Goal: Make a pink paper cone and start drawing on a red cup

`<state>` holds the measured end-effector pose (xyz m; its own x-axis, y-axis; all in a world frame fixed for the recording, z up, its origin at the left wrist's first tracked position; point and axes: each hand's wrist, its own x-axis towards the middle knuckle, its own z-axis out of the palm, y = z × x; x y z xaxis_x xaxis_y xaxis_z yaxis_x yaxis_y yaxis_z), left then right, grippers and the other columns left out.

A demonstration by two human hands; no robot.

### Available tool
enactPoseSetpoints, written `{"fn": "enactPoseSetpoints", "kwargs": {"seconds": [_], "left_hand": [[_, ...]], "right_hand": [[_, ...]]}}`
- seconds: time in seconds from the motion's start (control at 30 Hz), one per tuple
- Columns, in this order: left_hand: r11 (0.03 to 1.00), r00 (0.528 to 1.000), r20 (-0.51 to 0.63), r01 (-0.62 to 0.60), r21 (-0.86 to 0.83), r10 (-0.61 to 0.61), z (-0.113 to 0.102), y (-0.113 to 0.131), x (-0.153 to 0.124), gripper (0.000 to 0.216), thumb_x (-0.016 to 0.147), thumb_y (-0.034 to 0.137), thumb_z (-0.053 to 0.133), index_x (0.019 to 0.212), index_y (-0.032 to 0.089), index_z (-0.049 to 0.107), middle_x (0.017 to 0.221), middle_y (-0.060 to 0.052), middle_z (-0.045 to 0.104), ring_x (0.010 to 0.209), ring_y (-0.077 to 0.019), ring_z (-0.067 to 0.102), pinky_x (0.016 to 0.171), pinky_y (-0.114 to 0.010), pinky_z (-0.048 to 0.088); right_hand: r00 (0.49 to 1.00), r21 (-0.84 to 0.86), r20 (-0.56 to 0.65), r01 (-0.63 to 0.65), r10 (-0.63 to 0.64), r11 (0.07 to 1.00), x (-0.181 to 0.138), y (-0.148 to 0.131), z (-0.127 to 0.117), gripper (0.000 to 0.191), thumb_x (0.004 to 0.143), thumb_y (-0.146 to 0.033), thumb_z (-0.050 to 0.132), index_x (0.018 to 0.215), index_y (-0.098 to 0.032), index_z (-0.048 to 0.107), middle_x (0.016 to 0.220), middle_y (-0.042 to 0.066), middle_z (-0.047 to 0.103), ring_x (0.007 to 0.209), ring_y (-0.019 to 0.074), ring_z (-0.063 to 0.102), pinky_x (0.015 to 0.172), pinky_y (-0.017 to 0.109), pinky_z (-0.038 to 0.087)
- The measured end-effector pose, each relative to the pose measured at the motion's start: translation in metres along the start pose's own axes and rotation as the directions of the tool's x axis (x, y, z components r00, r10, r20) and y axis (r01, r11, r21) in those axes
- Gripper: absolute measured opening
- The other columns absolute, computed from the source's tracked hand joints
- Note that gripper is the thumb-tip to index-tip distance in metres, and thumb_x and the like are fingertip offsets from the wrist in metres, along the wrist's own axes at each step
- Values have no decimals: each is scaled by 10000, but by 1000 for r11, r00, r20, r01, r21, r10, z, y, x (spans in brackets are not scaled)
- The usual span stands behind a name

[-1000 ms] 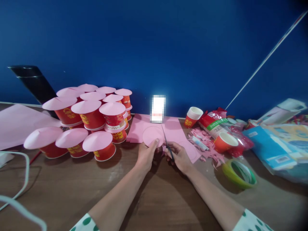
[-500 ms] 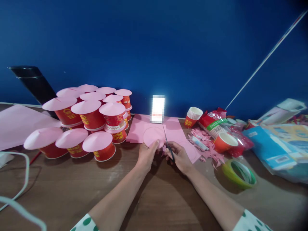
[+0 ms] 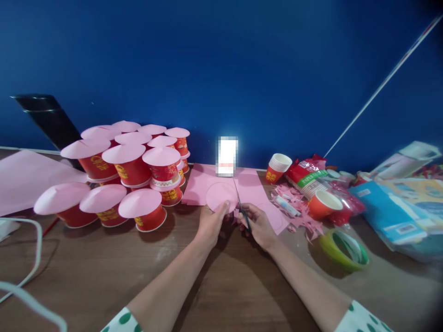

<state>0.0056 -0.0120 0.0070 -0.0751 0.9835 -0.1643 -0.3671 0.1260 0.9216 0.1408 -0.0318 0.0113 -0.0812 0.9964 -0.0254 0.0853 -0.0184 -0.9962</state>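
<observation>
A round pink paper disc [image 3: 220,196] is pinched at its lower right edge by my left hand [image 3: 212,222], thumb on top. My right hand [image 3: 258,223] grips a pair of dark-handled scissors [image 3: 245,216], whose blades point up and away beside the disc's right edge. Whether the blades are apart is hard to make out. Small pink scraps hang between the two hands. Behind them lie pink paper sheets [image 3: 197,186], with a drawn circle outline at their right corner. A bright, blurred-out phone-like screen [image 3: 227,157] stands upright at the back of the sheets.
Red paper cups [image 3: 152,220] topped with pink paper cones stand stacked at left, near a black bottle [image 3: 51,120]. To the right are stacked cups [image 3: 277,167], pink scraps [image 3: 304,214], a red-green packet [image 3: 308,175], a tape roll [image 3: 344,251] and a blue package [image 3: 387,212]. White cable [image 3: 38,249] lies front left.
</observation>
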Motion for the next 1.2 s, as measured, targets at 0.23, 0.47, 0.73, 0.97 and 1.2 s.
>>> {"fn": "enactPoseSetpoints", "kwargs": {"seconds": [0.23, 0.47, 0.73, 0.97, 1.2], "left_hand": [[998, 1000, -5, -10, -62, 10, 1, -2, 1, 279, 627, 372, 726, 613, 122, 601, 465, 10, 533, 413, -91, 479, 405, -204, 372], [996, 1000, 1, -12, -85, 12, 2, -2, 1, 280, 632, 372, 721, 606, 123, 595, 462, 17, 520, 409, -91, 470, 407, -210, 368], [997, 997, -26, -72, -40, 71, 0, -3, 4, 284, 647, 368, 706, 578, 126, 575, 457, 23, 504, 417, -73, 436, 415, -197, 330], [996, 997, -37, -72, -56, 70, 1, -2, 3, 283, 613, 375, 718, 590, 124, 590, 469, 24, 510, 421, -76, 432, 420, -205, 332], [996, 994, -50, -93, -14, 92, -1, -3, 5, 266, 651, 361, 700, 627, 119, 592, 498, 21, 522, 439, -75, 443, 432, -199, 344]], "right_hand": [[1000, -10, -5, -2, 2, 1000, 0, 0, 0, 461, 708, -500, 674, 1016, -167, 590, 620, -37, 530, 467, 79, 494, 348, 157, 355], [1000, -9, -5, -2, 2, 1000, 0, -1, 1, 478, 693, -511, 684, 1013, -166, 599, 604, -40, 526, 466, 82, 490, 349, 161, 349], [1000, -4, -6, -5, 5, 1000, 0, -1, 1, 464, 701, -505, 681, 1009, -168, 601, 597, -40, 517, 455, 74, 469, 346, 156, 340], [1000, 2, -13, 0, 0, 1000, -1, -2, 2, 455, 693, -496, 690, 1001, -170, 611, 604, -31, 535, 459, 78, 481, 354, 163, 349], [1000, 5, -13, -19, 19, 1000, -1, -3, 2, 473, 686, -504, 689, 1006, -165, 610, 595, -36, 533, 440, 75, 468, 332, 158, 325]]}}
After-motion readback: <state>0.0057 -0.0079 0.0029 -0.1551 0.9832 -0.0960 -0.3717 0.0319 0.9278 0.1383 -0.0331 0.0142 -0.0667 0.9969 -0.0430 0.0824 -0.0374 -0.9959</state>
